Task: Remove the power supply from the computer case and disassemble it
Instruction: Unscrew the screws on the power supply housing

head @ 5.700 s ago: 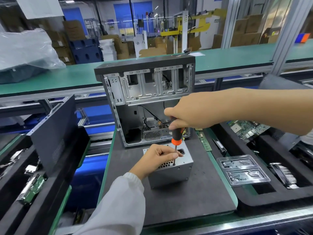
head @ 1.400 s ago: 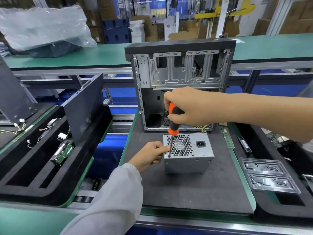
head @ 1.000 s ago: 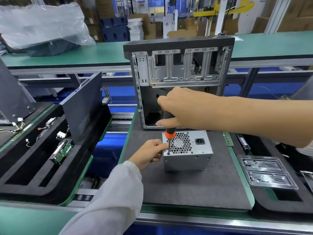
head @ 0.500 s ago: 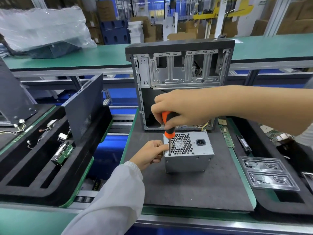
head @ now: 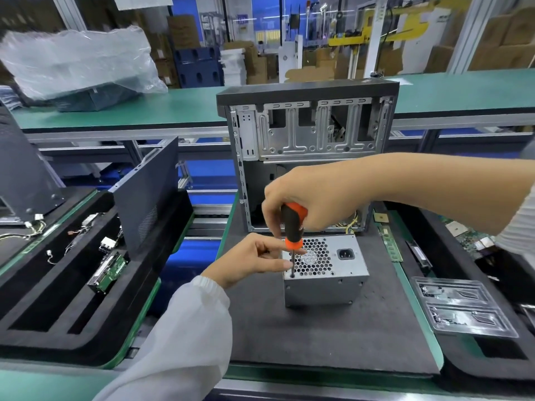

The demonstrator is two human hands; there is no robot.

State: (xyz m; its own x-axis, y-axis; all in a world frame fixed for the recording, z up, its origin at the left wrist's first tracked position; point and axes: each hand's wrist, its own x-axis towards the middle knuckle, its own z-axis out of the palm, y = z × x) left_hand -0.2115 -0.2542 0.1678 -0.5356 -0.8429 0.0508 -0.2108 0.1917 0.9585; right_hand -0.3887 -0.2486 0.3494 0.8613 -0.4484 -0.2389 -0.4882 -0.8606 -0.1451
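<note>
Lifted slightly, right hand (head: 315,198) grips the screwdriver (head: 291,227); left hand (head: 254,260) fingers pinch its shaft over the power supply (head: 333,273).

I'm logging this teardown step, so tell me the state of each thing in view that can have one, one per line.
Power supply: out of the case, on the mat, fan grille up.
Computer case: upright, side open.
Screwdriver: upright, tip at the power supply's near-left corner.
Right hand: grips the screwdriver handle.
Left hand: fingers at the screwdriver shaft.
Side panel: off, propped in the left foam tray.
</note>
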